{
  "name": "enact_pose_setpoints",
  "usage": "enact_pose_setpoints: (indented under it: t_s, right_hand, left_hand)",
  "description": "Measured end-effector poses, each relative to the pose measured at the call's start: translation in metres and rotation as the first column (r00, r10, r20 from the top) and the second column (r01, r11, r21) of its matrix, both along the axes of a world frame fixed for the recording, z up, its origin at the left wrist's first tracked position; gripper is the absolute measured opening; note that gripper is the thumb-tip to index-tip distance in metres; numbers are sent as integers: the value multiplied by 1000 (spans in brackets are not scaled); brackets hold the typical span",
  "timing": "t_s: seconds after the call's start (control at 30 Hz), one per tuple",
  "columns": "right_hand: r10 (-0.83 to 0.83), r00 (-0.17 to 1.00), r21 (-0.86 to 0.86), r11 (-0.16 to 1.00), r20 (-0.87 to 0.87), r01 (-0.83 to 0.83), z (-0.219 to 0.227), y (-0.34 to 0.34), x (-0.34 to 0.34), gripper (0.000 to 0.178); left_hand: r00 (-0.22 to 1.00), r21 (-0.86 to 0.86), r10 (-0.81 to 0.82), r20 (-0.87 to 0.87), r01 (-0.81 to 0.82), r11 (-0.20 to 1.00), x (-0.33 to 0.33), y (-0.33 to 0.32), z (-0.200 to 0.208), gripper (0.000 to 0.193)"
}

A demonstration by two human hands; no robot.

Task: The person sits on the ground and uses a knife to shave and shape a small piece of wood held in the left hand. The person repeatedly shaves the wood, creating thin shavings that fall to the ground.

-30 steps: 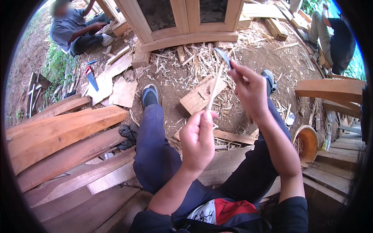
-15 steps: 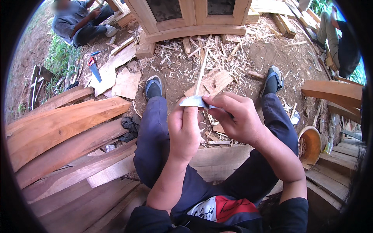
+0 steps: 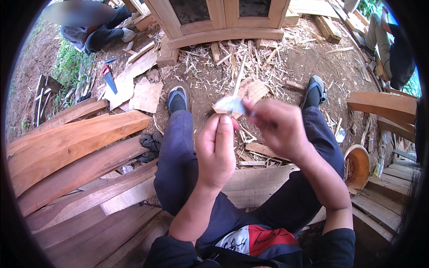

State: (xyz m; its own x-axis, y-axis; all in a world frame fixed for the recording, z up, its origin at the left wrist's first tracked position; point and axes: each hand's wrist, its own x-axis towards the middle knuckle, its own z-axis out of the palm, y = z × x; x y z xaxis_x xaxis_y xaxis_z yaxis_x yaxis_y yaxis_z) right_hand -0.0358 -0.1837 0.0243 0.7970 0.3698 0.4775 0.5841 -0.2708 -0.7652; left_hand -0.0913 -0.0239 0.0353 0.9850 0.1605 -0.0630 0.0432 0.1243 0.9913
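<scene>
Seated among wood shavings (image 3: 250, 62), I grip a thin wooden stick (image 3: 238, 77) in my left hand (image 3: 216, 149), fist closed around its lower end at frame centre. Its long axis runs up and away from me toward the wooden cabinet (image 3: 214, 27). My right hand (image 3: 277, 127), nearer the blade, clamps a knife (image 3: 230, 106) laid crosswise against the stick.

Pale bare-wood stick (image 3: 238, 80), shiny metal blade (image 3: 230, 105)
</scene>
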Motion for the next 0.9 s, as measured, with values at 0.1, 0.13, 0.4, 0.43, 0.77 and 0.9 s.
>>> enact_pose_setpoints:
  t_s: [0.1, 0.13, 0.4, 0.43, 0.77, 0.9]
  right_hand:
    - [-31, 997, 37, 999, 68, 29, -2, -2, 7, 26]
    - [5, 999, 31, 1000, 46, -7, -1, -2, 2, 26]
    - [-200, 971, 50, 977, -128, 208, -7, -7, 14, 17]
    - [-265, 940, 94, 952, -216, 290, -6, -11, 21, 20]
    - [-98, 995, 2, 995, -10, 98, 4, -7, 1, 17]
    - [-87, 994, -141, 987, -65, 77, 4, 8, -13, 28]
  left_hand:
    - [1000, 36, -10, -5, 11, 999, -2, -1, 2, 24]
    - [1000, -2, 9, 5, -9, 1000, -2, -4, 3, 24]
    - [1000, 155, -19, -21, 22, 988, -8, -7, 7, 28]
    - [999, 175, -43, 10, 40, 984, -10, -9, 6, 27]
    - [996, 229, 73, 55, -84, 970, 5, -14, -4, 24]
    - [999, 5, 41, 22, -41, 999, -1, -10, -14, 18]
